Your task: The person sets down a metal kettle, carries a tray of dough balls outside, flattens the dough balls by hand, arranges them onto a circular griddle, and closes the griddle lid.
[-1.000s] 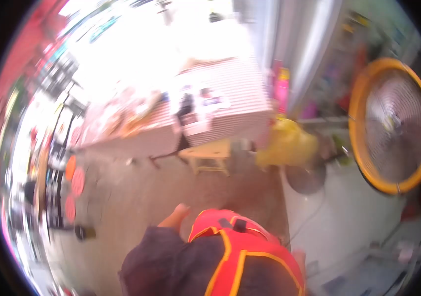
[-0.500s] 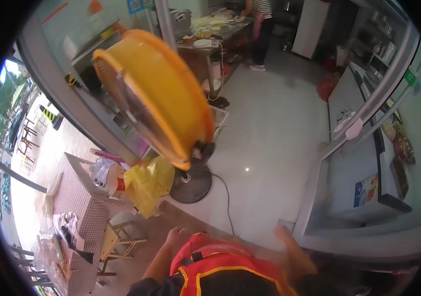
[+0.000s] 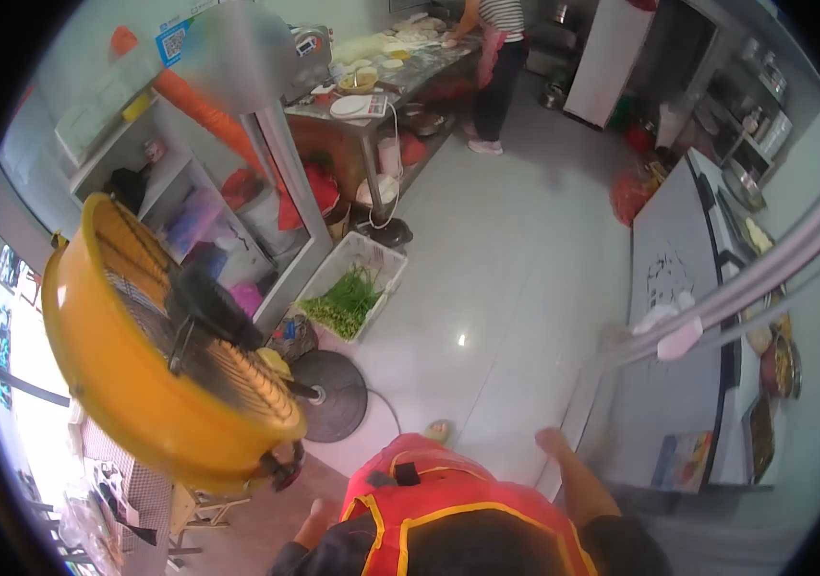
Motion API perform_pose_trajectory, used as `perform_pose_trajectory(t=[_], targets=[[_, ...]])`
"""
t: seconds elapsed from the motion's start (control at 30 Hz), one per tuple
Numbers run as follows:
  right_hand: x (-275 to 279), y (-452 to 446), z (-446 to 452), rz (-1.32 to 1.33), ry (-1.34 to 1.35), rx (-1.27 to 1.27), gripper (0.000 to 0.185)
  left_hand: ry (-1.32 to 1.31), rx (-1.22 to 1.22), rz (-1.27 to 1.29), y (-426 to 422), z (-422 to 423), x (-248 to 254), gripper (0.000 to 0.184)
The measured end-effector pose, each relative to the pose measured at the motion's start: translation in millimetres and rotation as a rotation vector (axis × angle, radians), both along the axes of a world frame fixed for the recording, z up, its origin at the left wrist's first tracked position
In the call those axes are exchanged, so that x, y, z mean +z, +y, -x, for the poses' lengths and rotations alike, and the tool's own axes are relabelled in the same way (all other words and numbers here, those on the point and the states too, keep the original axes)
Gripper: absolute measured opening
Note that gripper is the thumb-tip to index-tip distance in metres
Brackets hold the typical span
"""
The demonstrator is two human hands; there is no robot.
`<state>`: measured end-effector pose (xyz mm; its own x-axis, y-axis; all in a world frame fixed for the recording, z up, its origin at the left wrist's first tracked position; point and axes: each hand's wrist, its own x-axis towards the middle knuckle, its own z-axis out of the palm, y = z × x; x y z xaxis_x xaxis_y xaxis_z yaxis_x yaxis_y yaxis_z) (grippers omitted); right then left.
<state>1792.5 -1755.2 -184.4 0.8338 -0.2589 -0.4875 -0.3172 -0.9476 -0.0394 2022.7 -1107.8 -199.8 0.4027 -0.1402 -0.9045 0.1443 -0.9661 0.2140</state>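
Note:
Low in the view, my left hand [image 3: 315,518] hangs beside the red apron [image 3: 429,477] with yellow trim. My right hand [image 3: 552,442] hangs away from the apron on the other side, near the door frame's lower edge. No object shows in either hand; the fingers are too small and blurred to make out. A large yellow drum fan [image 3: 156,384] on a round black base [image 3: 328,396] stands ahead of my left hand. The toe of a shoe [image 3: 440,429] shows on the floor just past the apron.
Beyond the fan, a white crate [image 3: 386,257] of greens sits on the tiled floor. A person [image 3: 496,72] works at a floury metal table [image 3: 410,72] at the back. A white chest freezer [image 3: 674,307] lines the right side. A cable trails from the fan base.
My view has moved forward into the doorway. The fan now appears lower and further left, and the crate of greens shows fully. My left hand has dropped lower beside the apron.

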Motion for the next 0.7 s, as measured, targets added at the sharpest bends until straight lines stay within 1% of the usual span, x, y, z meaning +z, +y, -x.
perform_pose_trajectory(t=[0.03,0.07,0.1,0.13,0.2,0.3,0.37,0.4,0.43,0.5,0.57,0.63,0.67,0.7], targets=[[-58,-28,27,0.092,0.167,0.118,0.024,0.024,0.028,0.011,-12,3,7,0.029],[-31,-50,40,0.045,0.227,0.109,0.024,0.042,0.067,0.029,-31,4,13,0.029],[-3,-51,56,-0.008,0.250,0.027,0.025,0.052,0.059,0.049,-45,-17,15,0.029],[9,-49,68,-0.035,0.263,-0.005,0.026,0.058,0.062,0.063,-57,-32,15,0.029],[12,-62,66,-0.049,0.233,0.038,0.027,0.048,0.108,0.092,-84,-70,10,0.029],[1,-100,26,-0.071,0.105,0.063,0.029,0.022,0.178,0.144,-155,-146,9,0.030],[-10,-117,-26,-0.033,0.197,-0.195,0.021,0.020,0.242,0.190,-196,-197,7,0.030],[1,-113,-60,-0.067,0.119,-0.330,0.023,0.026,0.332,0.214,-193,-200,6,0.030],[31,-109,-98,-0.107,0.030,-0.513,0.027,0.036,0.359,0.233,-207,-228,11,0.031],[68,-164,-147,-0.090,0.109,-0.230,0.026,0.069,0.411,0.291,-286,-282,20,0.031],[78,-212,-174,-0.144,-0.219,-0.623,0.025,0.144,0.492,0.370,-362,-315,21,0.032],[110,-235,-201,-0.199,-0.539,-0.717,0.026,0.251,0.574,0.437,-415,-353,20,0.033],[134,-247,-213,-0.216,-0.539,-0.790,0.027,0.288,0.615,0.444,-437,-362,19,0.033],[161,-258,-227,-0.234,-0.538,-0.863,0.028,0.176,0.554,0.509,-452,-367,30,0.032]])
